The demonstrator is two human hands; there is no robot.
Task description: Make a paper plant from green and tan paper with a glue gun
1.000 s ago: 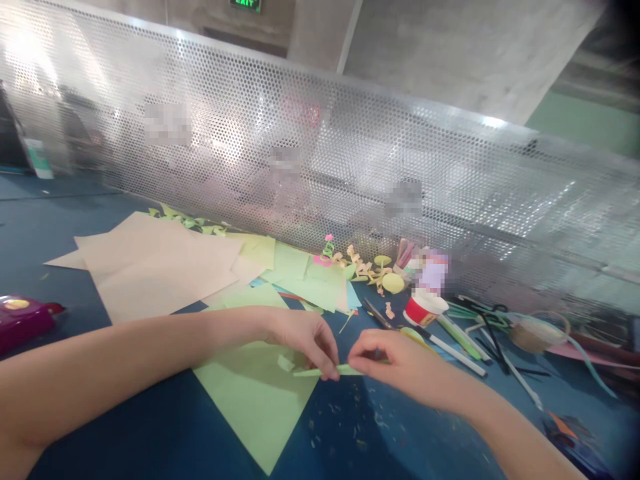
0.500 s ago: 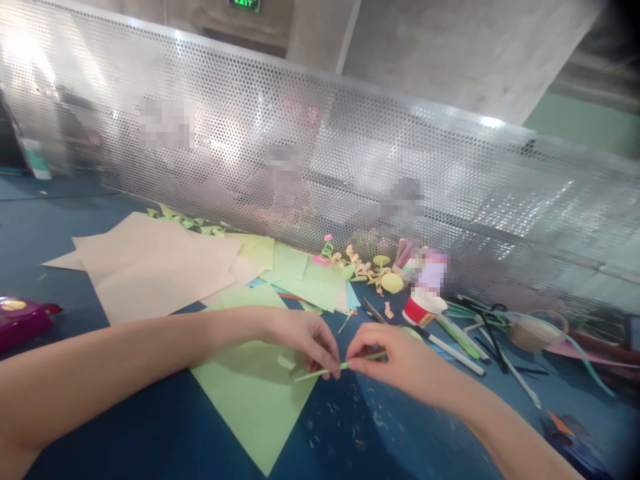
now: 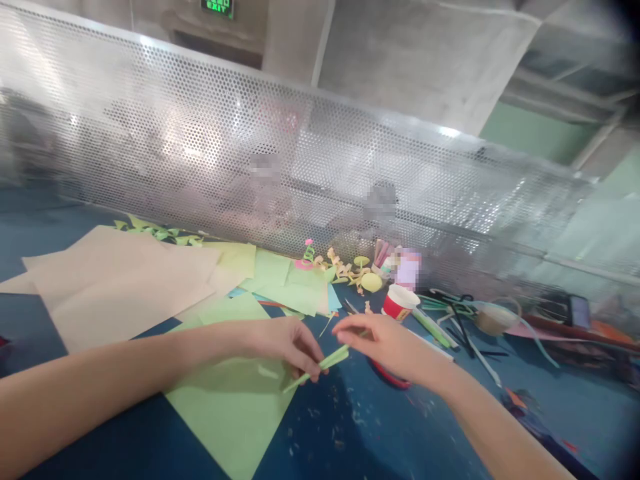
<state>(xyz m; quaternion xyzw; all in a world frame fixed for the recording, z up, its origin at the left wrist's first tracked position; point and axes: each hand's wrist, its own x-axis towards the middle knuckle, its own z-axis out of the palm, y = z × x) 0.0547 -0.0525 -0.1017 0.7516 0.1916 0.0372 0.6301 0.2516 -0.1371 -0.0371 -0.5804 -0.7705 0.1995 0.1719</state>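
Between thumb and fingers my left hand (image 3: 300,350) pinches a narrow green paper strip (image 3: 334,359), held slanting up to the right. Its right end looks doubled, with two layers spreading. My right hand (image 3: 375,340) is just above that end, fingers curved and apart from the thumb, with no visible hold on the strip. Below my right palm shows a red curved handle (image 3: 395,379), seemingly of scissors; the palm hides most of it. A large green paper sheet (image 3: 235,413) lies on the table under my left wrist.
Beige sheets (image 3: 125,280) cover the left side of the blue table (image 3: 340,440). A red and white paper cup (image 3: 399,303) stands beyond my right hand. Markers (image 3: 435,327) and pipe cleaners (image 3: 465,333) lie to the right. A perforated metal screen (image 3: 200,133) runs along the back.
My right hand has let go of the strip and lifted slightly from it. The strip's right end now shows, and the red handle has come into sight. The view has shifted right.
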